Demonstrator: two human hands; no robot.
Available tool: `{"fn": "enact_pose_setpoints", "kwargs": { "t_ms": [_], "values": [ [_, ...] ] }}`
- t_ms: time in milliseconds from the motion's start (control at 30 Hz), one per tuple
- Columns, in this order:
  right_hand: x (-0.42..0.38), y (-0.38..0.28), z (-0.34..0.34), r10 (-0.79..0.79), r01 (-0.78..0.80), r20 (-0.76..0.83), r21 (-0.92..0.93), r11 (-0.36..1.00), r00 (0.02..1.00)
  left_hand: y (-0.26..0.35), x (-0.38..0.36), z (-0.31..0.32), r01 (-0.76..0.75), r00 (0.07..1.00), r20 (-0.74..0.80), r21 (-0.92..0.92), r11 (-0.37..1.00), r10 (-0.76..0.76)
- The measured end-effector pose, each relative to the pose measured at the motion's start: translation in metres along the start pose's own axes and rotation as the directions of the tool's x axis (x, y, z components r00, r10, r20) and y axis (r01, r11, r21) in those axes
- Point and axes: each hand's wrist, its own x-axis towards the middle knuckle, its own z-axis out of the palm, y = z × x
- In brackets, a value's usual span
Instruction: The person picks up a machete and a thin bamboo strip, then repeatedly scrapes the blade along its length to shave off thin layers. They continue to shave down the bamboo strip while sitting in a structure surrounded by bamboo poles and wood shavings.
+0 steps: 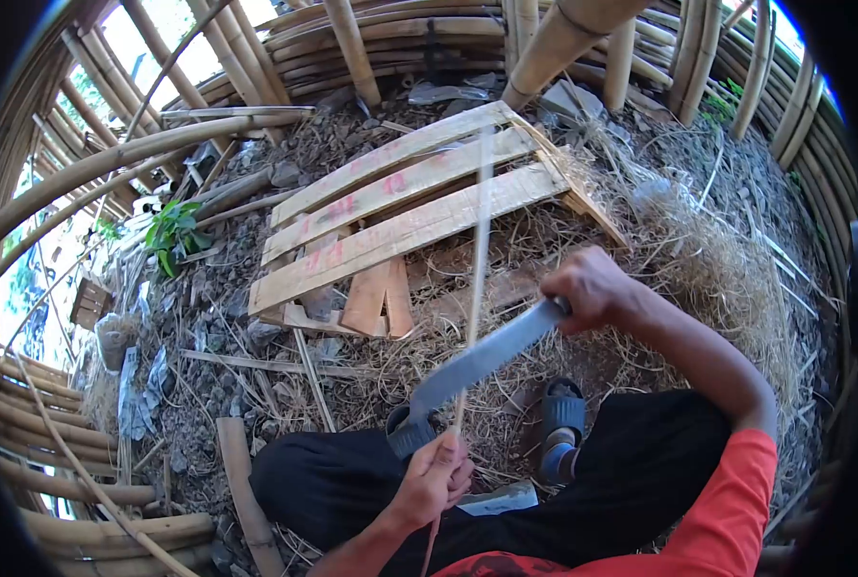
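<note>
My right hand (592, 288) is closed around the handle of a machete (491, 358), whose broad grey blade slants down to the left and ends in a hooked tip. Below it, my left hand (433, 486) pinches a long thin bamboo strip (481, 240). The strip stands nearly upright from that hand, running up past the slatted wooden pallet in this view. The machete blade overlaps the strip a little above my left fingers. Most of the machete's handle is hidden inside my right fist.
A slatted wooden pallet (410, 216) lies on the rubble ahead. Curly bamboo shavings (717, 260) cover the ground at right. Bamboo pole walls (381, 43) surround the spot, with a thick post (573, 38) at the back. A flat board (246, 490) lies beside my left knee.
</note>
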Motion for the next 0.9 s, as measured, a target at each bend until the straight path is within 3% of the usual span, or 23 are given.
{"fn": "enact_pose_setpoints", "kwargs": {
  "t_ms": [100, 133, 200, 233, 333, 367, 400, 467, 533, 567, 667, 700, 800, 833, 900],
  "values": [
    [-0.001, 0.014, 0.012, 0.026, -0.023, -0.155, 0.026, 0.999, 0.988, 0.006, 0.000, -0.007, 0.025, 0.999, 0.040, -0.107, 0.994, -0.020],
    [0.001, 0.020, 0.008, 0.244, -0.234, -0.118, 0.092, 0.968, 0.963, 0.004, 0.000, -0.006, 0.039, 0.998, 0.054, -0.114, 0.993, -0.034],
    [0.005, 0.029, -0.003, 0.632, -0.616, -0.009, 0.209, 0.759, 0.775, -0.001, -0.002, -0.005, 0.077, 0.995, 0.074, -0.114, 0.991, -0.068],
    [0.000, 0.030, -0.006, 0.526, -0.511, -0.143, 0.132, 0.849, 0.838, -0.003, -0.001, -0.004, 0.073, 0.996, 0.058, -0.096, 0.993, -0.067],
    [-0.009, 0.006, 0.001, 0.282, -0.240, -0.211, 0.203, 0.949, 0.936, 0.006, -0.003, -0.004, 0.036, 0.999, 0.026, -0.094, 0.995, -0.033],
    [-0.005, 0.005, 0.004, 0.091, -0.080, -0.142, 0.080, 0.994, 0.986, 0.006, -0.002, -0.005, 0.035, 0.999, 0.008, -0.085, 0.996, -0.035],
    [-0.002, -0.009, -0.004, -0.006, 0.007, -0.044, 0.006, 1.000, 0.999, 0.006, -0.001, -0.004, 0.020, 1.000, 0.018, -0.071, 0.997, -0.019],
    [0.003, -0.012, -0.003, 0.041, -0.039, -0.037, 0.048, 0.998, 0.998, 0.005, -0.002, -0.002, -0.003, 1.000, 0.022, -0.048, 0.999, 0.004],
    [0.006, 0.011, 0.002, 0.262, -0.252, -0.116, 0.094, 0.963, 0.958, -0.001, -0.005, -0.005, -0.025, 0.999, -0.048, -0.015, 1.000, 0.024],
    [0.007, 0.018, -0.006, 0.551, -0.547, 0.033, 0.190, 0.815, 0.834, -0.002, -0.001, -0.004, -0.052, 0.996, -0.072, -0.001, 0.999, 0.052],
    [-0.005, 0.014, -0.016, 0.537, -0.510, -0.115, 0.200, 0.837, 0.836, -0.006, 0.001, -0.006, -0.054, 0.996, -0.073, 0.044, 0.998, 0.057],
    [-0.008, 0.009, -0.010, 0.402, -0.350, -0.226, 0.238, 0.906, 0.887, -0.005, 0.003, -0.004, -0.083, 0.992, -0.091, 0.068, 0.994, 0.089],
    [-0.007, -0.012, -0.004, -0.039, 0.035, -0.055, -0.070, 0.997, 0.998, -0.008, 0.006, -0.004, -0.147, 0.973, -0.152, 0.176, 0.973, 0.174],
    [-0.005, -0.024, -0.006, -0.020, 0.021, 0.011, -0.044, 0.999, 1.000, -0.012, 0.007, -0.004, -0.171, 0.965, -0.160, 0.221, 0.960, 0.209],
    [0.001, -0.016, 0.004, 0.092, -0.094, -0.048, -0.033, 0.995, 0.995, -0.011, 0.006, -0.002, -0.184, 0.951, -0.196, 0.266, 0.946, 0.240]
  ]
}}
